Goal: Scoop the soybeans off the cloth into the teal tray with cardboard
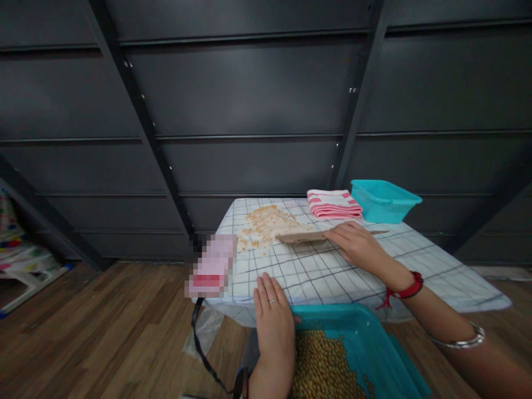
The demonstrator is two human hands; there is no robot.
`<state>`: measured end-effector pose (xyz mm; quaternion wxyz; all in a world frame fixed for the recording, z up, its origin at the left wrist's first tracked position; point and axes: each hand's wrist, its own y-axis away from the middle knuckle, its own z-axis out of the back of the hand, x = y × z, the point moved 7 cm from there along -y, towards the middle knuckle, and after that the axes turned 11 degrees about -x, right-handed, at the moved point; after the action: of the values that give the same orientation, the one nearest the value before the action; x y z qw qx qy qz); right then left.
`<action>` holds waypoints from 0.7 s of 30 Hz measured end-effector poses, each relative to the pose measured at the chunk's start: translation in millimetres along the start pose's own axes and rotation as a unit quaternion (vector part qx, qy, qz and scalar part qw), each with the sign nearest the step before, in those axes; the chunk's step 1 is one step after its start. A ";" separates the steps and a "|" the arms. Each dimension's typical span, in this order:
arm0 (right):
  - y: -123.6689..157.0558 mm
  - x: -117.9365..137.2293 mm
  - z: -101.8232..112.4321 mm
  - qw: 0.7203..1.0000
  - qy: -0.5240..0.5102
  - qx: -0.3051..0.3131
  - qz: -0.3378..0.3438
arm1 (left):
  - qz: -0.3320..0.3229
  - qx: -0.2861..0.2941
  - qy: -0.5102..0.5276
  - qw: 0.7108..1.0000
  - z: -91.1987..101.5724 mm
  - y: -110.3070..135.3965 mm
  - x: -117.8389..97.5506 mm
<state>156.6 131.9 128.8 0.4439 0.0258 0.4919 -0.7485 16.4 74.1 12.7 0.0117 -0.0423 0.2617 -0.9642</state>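
In my right hand (353,243) is a flat piece of brown cardboard (305,237), gripped near its right end and held low over the checked tablecloth (266,266). The cardboard's left end is beside a spread heap of pale flakes and yellow grains (274,221). My left hand (274,316) lies flat at the table's near edge, fingers stretched forward on the cloth. Its thumb side is by the rim of a teal plastic basin (353,313). Inside the basin are many yellowish-brown beans or grains (322,360).
A folded pink-and-white towel (333,204) sits at the table's back, beside a turquoise tub (384,200). At the left edge lies a blurred-out pink object (214,263) with a black strap (199,338). Dark metal panels (249,88) rise behind the table.
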 end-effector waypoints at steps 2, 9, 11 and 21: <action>0.1 -1.6 -6.4 1.000 0.005 -0.010 -0.005 | 0.006 -0.011 -0.002 1.000 -2.0 1.7 -0.3; -6.8 -15.9 -10.7 0.999 0.033 -0.022 -0.013 | 0.004 -0.024 -0.010 1.000 -4.5 4.0 -1.2; -10.1 -22.2 -8.0 0.999 0.037 -0.024 -0.016 | 0.003 -0.024 -0.009 1.000 -2.9 3.2 -0.8; -36.1 -48.0 -23.8 0.996 0.017 -0.037 -0.079 | -0.007 -0.008 -0.006 1.000 1.3 -0.3 -0.2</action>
<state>151.2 185.1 165.1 0.3754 -0.0168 0.5272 -0.7621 16.7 73.8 14.0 0.0063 -0.0499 0.2689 -0.9618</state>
